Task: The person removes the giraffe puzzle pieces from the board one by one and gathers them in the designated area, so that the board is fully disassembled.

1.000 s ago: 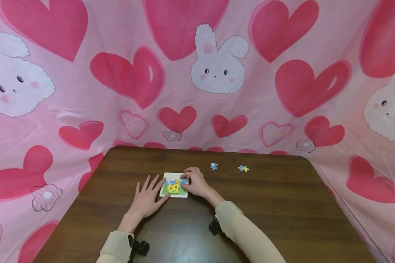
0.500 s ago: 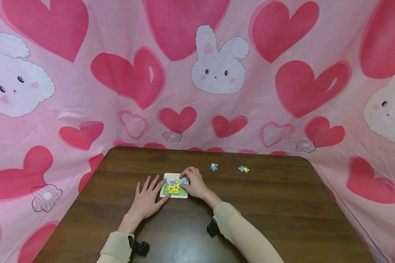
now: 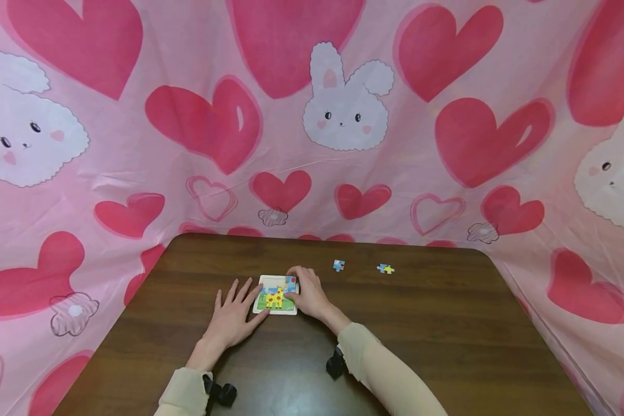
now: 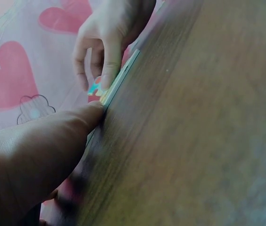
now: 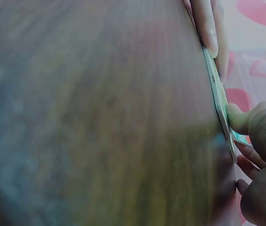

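A small giraffe jigsaw puzzle [image 3: 274, 297] in a white frame lies on the brown table, with a pale bare strip at its upper left. My left hand [image 3: 231, 318] is spread flat, index finger and thumb touching the frame's left and near edges. At the right side my right hand [image 3: 311, 294] bends its fingers over the board, thumb low and fingertips at the far corner. Between them a blue puzzle piece [image 3: 292, 281] with a red spot shows at the upper right. In the left wrist view this piece [image 4: 94, 88] stands tilted at the right fingertips.
Two loose puzzle pieces lie beyond the board to the right: a blue one [image 3: 339, 265] and a blue-yellow one [image 3: 385, 268]. A pink cloth [image 3: 312, 196] with hearts and rabbits hangs behind the table [image 3: 421, 323] and along its sides.
My right fingers have shifted a little outward along the corner, so the red spot on the blue puzzle piece shows. The left hand keeps its place on the frame.
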A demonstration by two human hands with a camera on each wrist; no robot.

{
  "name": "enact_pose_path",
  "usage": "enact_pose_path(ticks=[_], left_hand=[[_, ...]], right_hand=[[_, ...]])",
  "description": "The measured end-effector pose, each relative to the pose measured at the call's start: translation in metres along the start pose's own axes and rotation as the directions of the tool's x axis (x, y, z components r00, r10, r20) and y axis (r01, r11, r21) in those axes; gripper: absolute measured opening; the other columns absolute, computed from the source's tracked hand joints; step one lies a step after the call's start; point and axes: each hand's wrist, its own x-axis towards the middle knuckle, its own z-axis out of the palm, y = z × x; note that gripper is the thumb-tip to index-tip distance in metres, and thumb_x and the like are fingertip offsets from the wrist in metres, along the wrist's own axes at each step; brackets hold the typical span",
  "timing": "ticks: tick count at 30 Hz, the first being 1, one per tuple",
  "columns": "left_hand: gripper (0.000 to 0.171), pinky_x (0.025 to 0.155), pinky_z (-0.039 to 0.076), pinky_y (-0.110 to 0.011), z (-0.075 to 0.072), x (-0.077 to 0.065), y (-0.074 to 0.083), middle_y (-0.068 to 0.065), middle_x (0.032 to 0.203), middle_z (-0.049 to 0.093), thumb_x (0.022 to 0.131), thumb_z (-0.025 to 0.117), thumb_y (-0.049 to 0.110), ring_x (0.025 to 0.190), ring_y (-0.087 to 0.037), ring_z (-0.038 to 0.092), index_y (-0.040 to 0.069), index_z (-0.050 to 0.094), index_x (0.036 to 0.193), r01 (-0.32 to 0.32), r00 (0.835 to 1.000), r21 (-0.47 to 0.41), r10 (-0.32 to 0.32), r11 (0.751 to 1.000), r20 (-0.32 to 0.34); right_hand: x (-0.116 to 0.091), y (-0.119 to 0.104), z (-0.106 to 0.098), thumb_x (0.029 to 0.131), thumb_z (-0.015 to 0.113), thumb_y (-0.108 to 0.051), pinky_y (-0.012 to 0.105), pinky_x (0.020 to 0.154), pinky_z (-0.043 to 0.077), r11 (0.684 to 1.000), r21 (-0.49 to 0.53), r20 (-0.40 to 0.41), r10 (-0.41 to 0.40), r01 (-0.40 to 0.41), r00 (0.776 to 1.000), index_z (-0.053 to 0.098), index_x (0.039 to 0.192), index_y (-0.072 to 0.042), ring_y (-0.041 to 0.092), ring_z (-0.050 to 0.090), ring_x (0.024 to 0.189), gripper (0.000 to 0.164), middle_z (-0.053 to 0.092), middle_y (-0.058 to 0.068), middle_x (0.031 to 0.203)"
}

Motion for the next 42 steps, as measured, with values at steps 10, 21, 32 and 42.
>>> enact_pose_path(ticks=[10,21,32,42], left_hand=[[0.078,0.127,0.012,-0.086,-0.001,-0.001,0.002,-0.018,0.179,0.036,0.105,0.062,0.062,0.168,-0.052,0.024,0.021,0.045,0.170,0.009,1.000,-0.009,-0.009,1.000,0.008],[0.078,0.128,0.013,-0.086,0.000,-0.001,0.000,-0.019,0.179,0.037,0.105,0.063,0.061,0.168,-0.053,0.025,0.021,0.045,0.169,0.008,1.000,-0.005,-0.008,1.000,-0.001],[0.077,0.127,0.014,-0.086,0.000,0.000,0.002,-0.020,0.178,0.037,0.106,0.063,0.061,0.167,-0.054,0.026,0.021,0.045,0.169,0.007,1.000,0.003,-0.007,1.000,0.001],[0.078,0.127,0.014,-0.086,0.001,0.000,0.001,-0.019,0.178,0.037,0.105,0.063,0.062,0.167,-0.053,0.026,0.021,0.046,0.169,0.015,1.000,0.008,-0.015,1.000,0.008]], right_hand=[[-0.006,0.005,-0.003,0.097,0.084,-0.011,0.058,0.113,0.048,0.996,0.093,-0.049,-0.003,0.008,0.999,0.074,0.134,-0.002,0.033,0.061,0.124,0.039,0.072,0.016,0.124],[-0.010,0.000,0.000,0.101,0.079,-0.012,0.061,0.111,0.046,0.998,-0.057,-0.057,-0.043,0.040,0.997,0.073,0.138,-0.001,0.037,0.061,0.122,0.039,0.069,0.019,0.127],[-0.009,-0.001,-0.001,0.102,0.078,-0.012,0.060,0.114,0.045,0.994,-0.092,-0.057,-0.068,0.062,0.996,0.067,0.133,-0.007,0.032,0.060,0.120,0.034,0.069,0.012,0.125],[-0.008,0.002,-0.001,0.103,0.077,-0.011,0.060,0.112,0.045,0.995,-0.071,-0.026,-0.073,0.071,0.997,0.063,0.125,-0.009,0.032,0.061,0.118,0.026,0.072,0.012,0.125]])
